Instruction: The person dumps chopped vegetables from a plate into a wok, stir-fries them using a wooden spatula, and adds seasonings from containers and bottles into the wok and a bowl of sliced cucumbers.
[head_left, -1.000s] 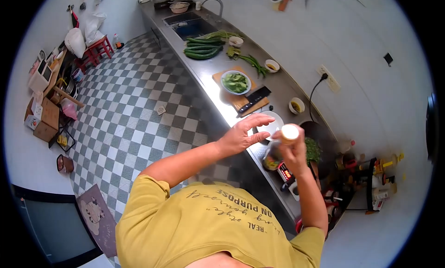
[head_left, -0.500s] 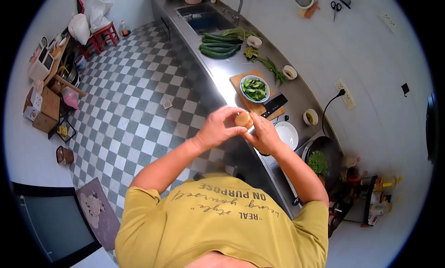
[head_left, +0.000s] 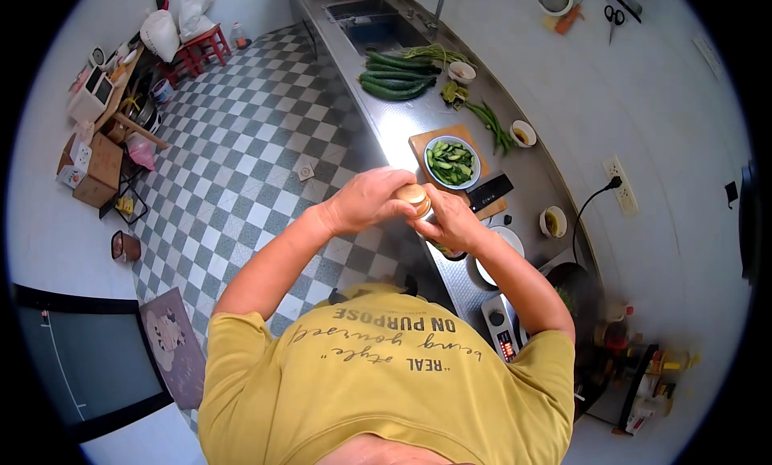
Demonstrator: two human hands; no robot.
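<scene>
Over the counter's front edge, both of my hands are at a small jar (head_left: pixel 424 211) with a round tan, wood-coloured lid (head_left: pixel 412 193). My left hand (head_left: pixel 371 198) is closed with thumb and fingers around the lid. Wrapped around the jar's body, my right hand (head_left: pixel 452 219) hides most of it, so its contents do not show. The lid sits slightly tilted at the jar's top; whether it is fully off I cannot tell. Just beyond are a bowl of sliced cucumber (head_left: pixel 452 163) on a wooden cutting board (head_left: pixel 420 147) and a cleaver (head_left: pixel 490 192).
A white plate (head_left: pixel 508 240) lies right of my hands, near an induction cooker (head_left: pixel 500 328) and a dark wok (head_left: pixel 583 284). Whole cucumbers (head_left: pixel 396 77), green peppers (head_left: pixel 487 126) and small bowls (head_left: pixel 553 221) line the counter toward the sink (head_left: pixel 378 31). A cord hangs from the wall outlet (head_left: pixel 621 185).
My hands and the jar have shifted slightly left in view, and the lid now tilts with a rim showing below it. The view has turned, uncovering the cooker's lit panel.
</scene>
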